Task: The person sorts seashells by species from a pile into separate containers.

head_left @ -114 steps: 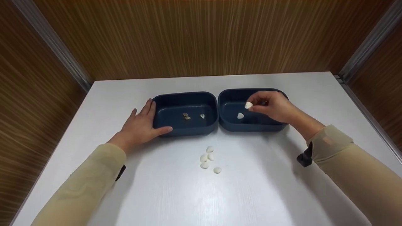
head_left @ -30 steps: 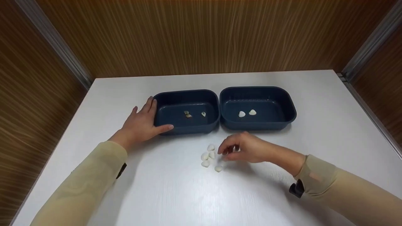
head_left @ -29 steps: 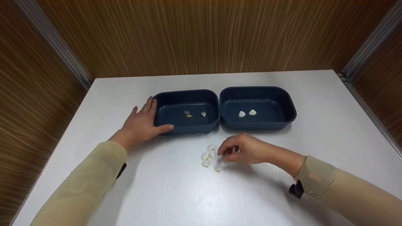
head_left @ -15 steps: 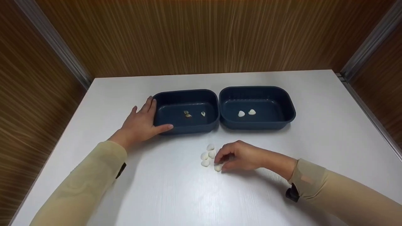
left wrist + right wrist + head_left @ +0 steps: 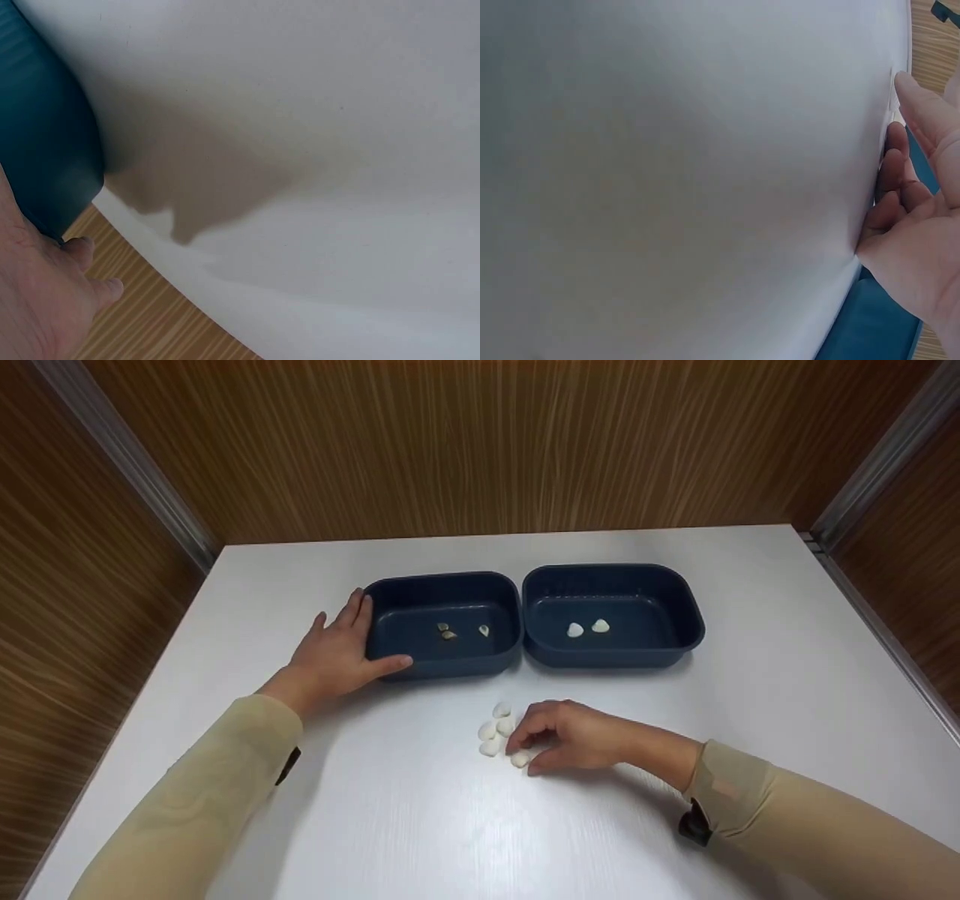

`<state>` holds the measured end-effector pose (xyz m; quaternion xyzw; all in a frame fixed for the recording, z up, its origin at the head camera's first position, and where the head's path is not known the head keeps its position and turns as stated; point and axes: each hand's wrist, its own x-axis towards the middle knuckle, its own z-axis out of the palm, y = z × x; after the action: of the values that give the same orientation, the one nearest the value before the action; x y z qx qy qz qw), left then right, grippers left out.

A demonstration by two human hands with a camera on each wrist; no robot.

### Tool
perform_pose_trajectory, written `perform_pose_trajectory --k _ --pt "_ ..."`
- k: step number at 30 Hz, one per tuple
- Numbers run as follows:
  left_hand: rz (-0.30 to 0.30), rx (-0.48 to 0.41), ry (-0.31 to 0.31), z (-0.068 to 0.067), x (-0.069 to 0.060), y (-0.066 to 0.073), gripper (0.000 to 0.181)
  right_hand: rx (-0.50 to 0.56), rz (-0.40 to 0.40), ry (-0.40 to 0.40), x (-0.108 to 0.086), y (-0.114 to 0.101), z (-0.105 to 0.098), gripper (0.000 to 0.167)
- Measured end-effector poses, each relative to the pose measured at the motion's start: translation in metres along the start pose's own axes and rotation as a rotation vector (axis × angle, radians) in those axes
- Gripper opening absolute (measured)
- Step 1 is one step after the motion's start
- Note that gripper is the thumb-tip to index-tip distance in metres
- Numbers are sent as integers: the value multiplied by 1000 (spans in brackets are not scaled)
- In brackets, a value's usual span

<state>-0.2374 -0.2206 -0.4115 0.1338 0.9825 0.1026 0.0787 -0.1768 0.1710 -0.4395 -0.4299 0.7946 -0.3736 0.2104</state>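
Observation:
My left hand [image 5: 334, 656] lies spread along the left end of a dark blue box [image 5: 450, 666], its thumb over the front rim. Several small brownish shells [image 5: 448, 635] lie inside. In the left wrist view, the left hand [image 5: 45, 292] shows beside the blue wall. On the white table, my right hand [image 5: 574, 736] has its thumb and fingers curled around a small white shell [image 5: 520, 760]. The right wrist view shows the right hand [image 5: 919, 240] low over the table. Left of it lie several more white shells [image 5: 487, 731].
A second dark blue box [image 5: 615, 658] stands against the right side of the first, with two white shells [image 5: 587, 628] on its floor. Behind the white table [image 5: 420, 810] rises a wood-grain panel [image 5: 480, 450]. Similar panels flank both sides.
My right hand has gone from the right box, where a second white shell now lies, down to the shells on the table, around the nearest one. The left hand has stayed on its box.

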Motion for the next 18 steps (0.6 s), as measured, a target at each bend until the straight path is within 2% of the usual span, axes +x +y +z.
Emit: perform_pose_trajectory --k 13,18 --pt "14 2 16 -2 0 2 132 -49 -6 0 0 3 1 30" --pt "11 5 15 -2 -2 1 132 -36 -4 -5 0 3 1 30"
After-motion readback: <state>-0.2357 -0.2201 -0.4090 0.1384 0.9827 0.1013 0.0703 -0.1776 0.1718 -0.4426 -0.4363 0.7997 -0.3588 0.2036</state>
